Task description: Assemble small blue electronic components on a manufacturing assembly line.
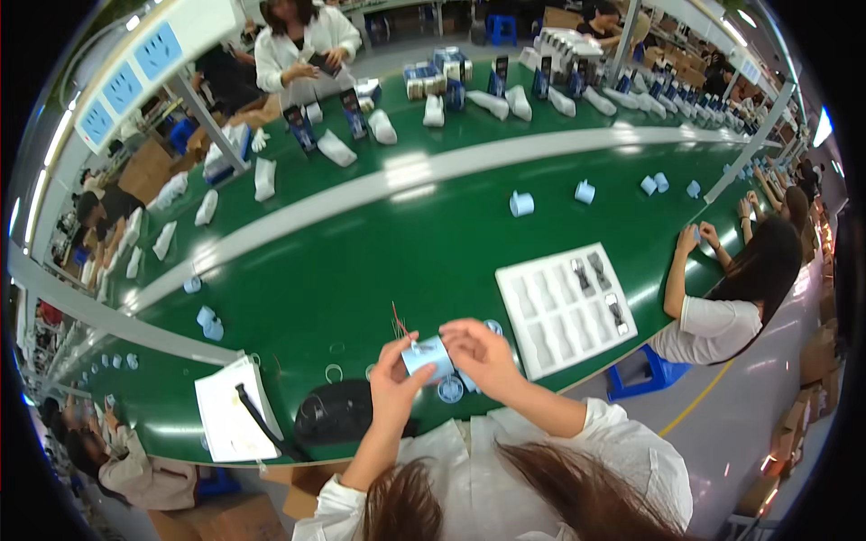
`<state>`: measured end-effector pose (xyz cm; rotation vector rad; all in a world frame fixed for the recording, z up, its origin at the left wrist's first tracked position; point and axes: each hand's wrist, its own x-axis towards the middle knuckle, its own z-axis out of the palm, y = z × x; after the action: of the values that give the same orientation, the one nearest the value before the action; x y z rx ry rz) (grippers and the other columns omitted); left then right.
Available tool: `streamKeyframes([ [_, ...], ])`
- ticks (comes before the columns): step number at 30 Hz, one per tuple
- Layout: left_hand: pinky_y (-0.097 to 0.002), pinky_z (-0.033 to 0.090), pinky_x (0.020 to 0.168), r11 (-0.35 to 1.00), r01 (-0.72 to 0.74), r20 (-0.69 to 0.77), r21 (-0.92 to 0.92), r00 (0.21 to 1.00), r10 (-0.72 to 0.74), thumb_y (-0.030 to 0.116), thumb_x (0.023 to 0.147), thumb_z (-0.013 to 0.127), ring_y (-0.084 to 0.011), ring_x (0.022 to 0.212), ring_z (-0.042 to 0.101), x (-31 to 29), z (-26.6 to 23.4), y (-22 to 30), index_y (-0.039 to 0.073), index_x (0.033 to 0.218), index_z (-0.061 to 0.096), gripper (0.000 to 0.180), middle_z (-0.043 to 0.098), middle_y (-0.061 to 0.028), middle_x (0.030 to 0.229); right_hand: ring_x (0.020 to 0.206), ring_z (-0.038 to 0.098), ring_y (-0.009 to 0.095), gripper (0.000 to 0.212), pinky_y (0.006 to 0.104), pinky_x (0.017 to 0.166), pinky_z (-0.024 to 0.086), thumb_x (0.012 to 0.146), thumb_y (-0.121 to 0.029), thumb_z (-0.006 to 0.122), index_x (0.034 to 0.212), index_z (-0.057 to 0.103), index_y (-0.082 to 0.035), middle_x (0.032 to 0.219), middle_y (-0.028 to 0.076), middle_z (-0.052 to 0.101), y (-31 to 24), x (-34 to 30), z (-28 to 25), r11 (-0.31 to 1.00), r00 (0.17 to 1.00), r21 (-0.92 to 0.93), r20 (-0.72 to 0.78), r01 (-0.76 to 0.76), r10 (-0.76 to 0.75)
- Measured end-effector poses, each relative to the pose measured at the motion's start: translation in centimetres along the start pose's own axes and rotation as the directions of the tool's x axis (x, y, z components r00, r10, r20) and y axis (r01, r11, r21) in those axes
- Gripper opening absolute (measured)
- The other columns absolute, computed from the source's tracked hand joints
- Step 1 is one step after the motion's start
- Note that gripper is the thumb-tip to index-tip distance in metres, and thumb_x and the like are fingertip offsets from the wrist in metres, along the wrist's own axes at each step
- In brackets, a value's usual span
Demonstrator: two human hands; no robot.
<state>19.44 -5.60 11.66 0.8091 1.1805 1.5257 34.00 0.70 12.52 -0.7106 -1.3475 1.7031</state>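
My left hand [393,374] is closed round a light blue cylindrical housing [428,359], holding it above the green bench in front of me. Thin red and dark wires [399,319] stick up beside those fingers. At the housing's right end, the fingers of my right hand [485,354] are curled and pinch against it; part of that end is hidden. Just below lies a round light blue part with a slotted face [449,389]. Another round blue part [492,327] shows behind my right hand.
A white moulded tray [528,338] with several dark parts lies to the right. A black pouch [332,413] and white papers [221,415] under a black strap are left. Blue housings [521,204] stand farther off, before a raised grey rail [343,194]. A co-worker [722,311] sits right.
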Motion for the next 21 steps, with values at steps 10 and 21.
streamKeyframes([
  [10,-0.0260,0.049,0.072,0.651,-0.336,0.139,0.680,0.931,0.336,0.002,0.061,0.076,-0.0171,0.088,0.054,-0.5,2.2,0.0,-0.004,0.118,0.049,0.064,0.050,-0.0108,0.097,0.083,0.056,0.010,0.018,0.0202,0.071,0.043,0.083,-0.011,0.060,0.096,0.061,0.001,0.094,0.005,0.062,1.1,-0.8,-1.6,0.863,0.928,0.388,-0.046,-0.324,0.369],
  [21,-0.0428,0.056,0.068,0.795,0.574,0.407,-0.198,0.785,-0.466,0.024,0.093,0.034,-0.0313,0.097,0.058,2.8,4.9,-4.4,-0.005,0.120,0.040,0.040,0.052,-0.0201,0.113,0.079,0.061,0.013,0.020,0.0207,0.064,0.049,0.086,-0.014,0.056,0.101,0.057,-0.001,0.093,0.007,0.059,-1.4,0.6,-7.6,0.859,0.936,0.467,-0.156,-0.212,0.316],
])
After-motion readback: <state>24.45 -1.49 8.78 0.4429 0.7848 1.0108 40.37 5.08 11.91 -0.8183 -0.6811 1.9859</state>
